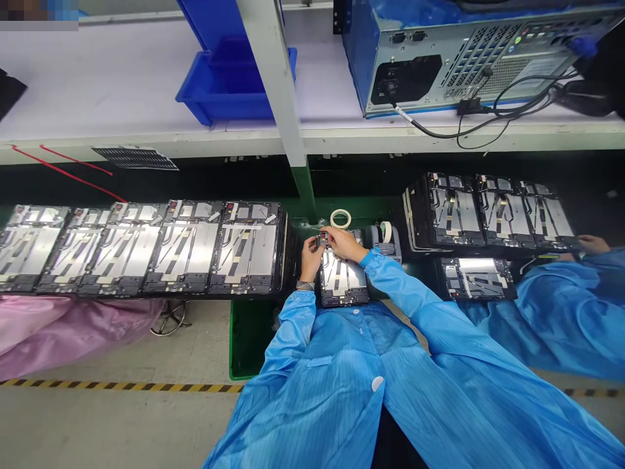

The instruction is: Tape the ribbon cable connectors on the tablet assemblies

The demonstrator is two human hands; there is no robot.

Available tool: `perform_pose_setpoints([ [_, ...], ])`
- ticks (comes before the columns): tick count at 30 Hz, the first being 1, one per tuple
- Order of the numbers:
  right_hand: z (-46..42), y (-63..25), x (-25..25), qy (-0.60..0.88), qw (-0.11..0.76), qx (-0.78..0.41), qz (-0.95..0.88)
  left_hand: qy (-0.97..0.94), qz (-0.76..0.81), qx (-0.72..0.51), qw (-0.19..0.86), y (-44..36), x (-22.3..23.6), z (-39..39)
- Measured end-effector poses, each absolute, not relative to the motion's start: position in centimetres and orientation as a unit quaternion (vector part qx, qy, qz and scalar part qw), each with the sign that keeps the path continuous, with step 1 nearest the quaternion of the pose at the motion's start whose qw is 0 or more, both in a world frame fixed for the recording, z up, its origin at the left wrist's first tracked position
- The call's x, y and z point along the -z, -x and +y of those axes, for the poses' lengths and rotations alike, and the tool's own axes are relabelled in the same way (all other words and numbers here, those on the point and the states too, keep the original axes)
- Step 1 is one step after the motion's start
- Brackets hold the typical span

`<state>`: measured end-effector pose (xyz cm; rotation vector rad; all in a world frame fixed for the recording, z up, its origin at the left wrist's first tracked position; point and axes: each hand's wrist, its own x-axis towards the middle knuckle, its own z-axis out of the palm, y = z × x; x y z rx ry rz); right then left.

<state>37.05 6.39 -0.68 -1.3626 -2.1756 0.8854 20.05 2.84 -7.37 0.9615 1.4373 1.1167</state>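
Observation:
An opened tablet (344,280) lies in front of me, its silver plate, dark cables and black lower parts exposed. At its upper left edge my left hand (311,260) is closed, with thumb and fingers at the tablet's side. My right hand (346,243) reaches across the tablet's top, its fingers pinched together near the same corner. Whatever small part is between those fingertips is hidden. Just beyond the right hand lies a roll of cream tape (340,219). A grey tape dispenser (388,242) holding a white roll stands right of the tablet.
Stacks of opened tablets stand left (247,251) and right (456,212) on the bench. One more tablet (478,279) lies before a blue-sleeved co-worker (561,293). A pink-sleeved person (73,326) is at left. A shelf above bears a blue bin (229,107) and a computer (415,78).

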Motion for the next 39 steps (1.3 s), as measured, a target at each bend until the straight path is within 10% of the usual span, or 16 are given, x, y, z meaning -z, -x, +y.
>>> perform_pose_setpoints([
  [23, 4.3, -36.0, 0.4, 0.562, 0.336, -0.318, -0.686, -0.406, 0.551, -0.475, 0.553, -19.6, 8.1, 3.7],
  [31, -1.3, -34.2, -1.4, 0.441, 0.480, -0.712, -0.261, -0.434, 0.535, -0.484, 0.539, -19.7, 7.4, 3.4],
  [39, -2.1, -32.2, -0.3, 0.374, 0.503, -0.774, -0.091, -0.467, 0.529, -0.494, 0.509, -19.7, 6.5, 3.1],
])
